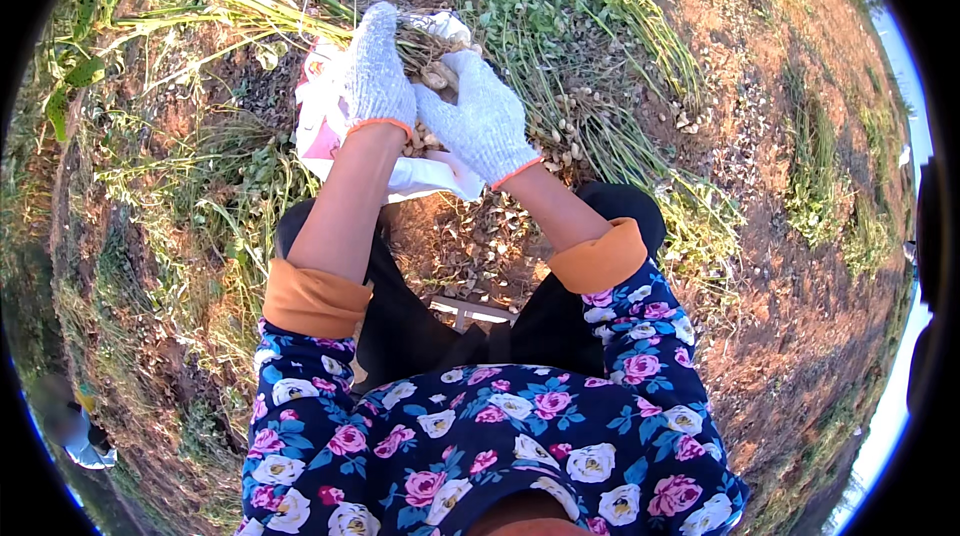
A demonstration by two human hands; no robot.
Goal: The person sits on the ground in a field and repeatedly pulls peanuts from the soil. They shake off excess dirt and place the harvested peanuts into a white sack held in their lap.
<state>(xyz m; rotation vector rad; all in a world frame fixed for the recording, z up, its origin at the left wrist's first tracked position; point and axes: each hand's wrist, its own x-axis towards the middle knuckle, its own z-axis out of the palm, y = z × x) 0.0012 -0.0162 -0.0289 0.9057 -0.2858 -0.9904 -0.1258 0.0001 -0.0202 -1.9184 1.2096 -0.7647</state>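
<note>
My left hand (380,74), in a white knitted glove with an orange cuff, grips a bundle of uprooted peanut plants (255,4) near the roots. The green stems stretch away to the upper left. At the root end, peanut pods (437,76) hang among brown roots. My right hand (484,115), gloved the same way, has its thumb and fingers around these pods; its fingertips are partly hidden. Beneath both hands lies an open white and pink sack (427,177). Loose peanuts (421,140) show inside it, partly covered by my hands.
More pulled peanut plants (600,127) with pods lie right of the sack, beside my knee. Another bunch (652,33) lies farther off. Between my legs is part of a low stool (474,312). A person (88,450) is at the lower left edge.
</note>
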